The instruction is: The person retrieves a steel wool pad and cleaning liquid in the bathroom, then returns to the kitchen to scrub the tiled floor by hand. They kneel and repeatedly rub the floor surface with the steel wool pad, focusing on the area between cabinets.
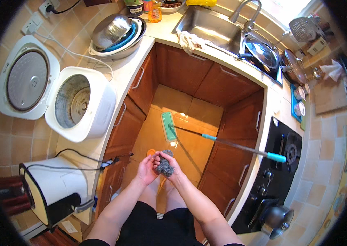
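Note:
A dark grey, fuzzy bundle [165, 169], with the look of a steel-wool scourer or a rough cloth, is gripped in my right hand [173, 166]. Part of it pokes out above the thumb, and the rest bulges below. Close against it on the left is my left hand [148, 170], palm turned up, its fingertips meeting those of the right. Whether the left fingers pinch the bundle cannot be made out. Both hands are held over the tiled floor [142, 135], in front of my legs. Beyond them a flat mop [168, 127] with a green head rests on the floor.
The mop's handle [241, 144] slants up across the right counter to the gas hob [272, 184]. On the left counter stand an open rice cooker [79, 101], a white appliance [56, 181] with a cord, and stacked bowls [115, 37]. A sink [210, 27] lies ahead.

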A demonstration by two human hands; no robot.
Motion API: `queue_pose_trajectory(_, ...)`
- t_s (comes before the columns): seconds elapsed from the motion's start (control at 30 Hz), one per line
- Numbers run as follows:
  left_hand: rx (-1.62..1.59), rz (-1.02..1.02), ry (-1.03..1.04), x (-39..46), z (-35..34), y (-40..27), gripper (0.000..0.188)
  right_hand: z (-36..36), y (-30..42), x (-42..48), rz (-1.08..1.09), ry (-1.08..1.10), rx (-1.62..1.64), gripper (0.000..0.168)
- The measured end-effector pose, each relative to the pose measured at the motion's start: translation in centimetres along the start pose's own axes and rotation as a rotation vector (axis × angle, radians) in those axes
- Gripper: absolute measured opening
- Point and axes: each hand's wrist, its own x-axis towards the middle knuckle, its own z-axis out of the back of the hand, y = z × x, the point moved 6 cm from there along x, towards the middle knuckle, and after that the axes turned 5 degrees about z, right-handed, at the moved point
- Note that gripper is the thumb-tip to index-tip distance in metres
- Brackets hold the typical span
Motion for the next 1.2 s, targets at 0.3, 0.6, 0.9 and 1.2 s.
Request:
queue_pose_trajectory(0.3,0.297,-0.096,-0.137,20.1,2.0,-11.0,0.043,8.6,17.5,19.1,0.143,-0.171,-0.195,0.021)
queue_pose_trajectory(0.6,0.925,-0.277,-0.595,41.1,25.3,-18.4,0.04,28.0,29.9,40.3,0.213,-0.464,-0.341,0.019)
queue_pose_trajectory(0.9,2.315,0.05,-0.672,58.2,38.6,-20.9,0.114,40.4,44.1,59.3,0.43,-0.633,-0.942,0.031)
queue_pose_trajectory(1.2,2.876,-0.267,-1.013,61.1,45.9,-20.0,0.115,40.1,45.6,67.8,0.877,-0.535,-2.494,0.072)
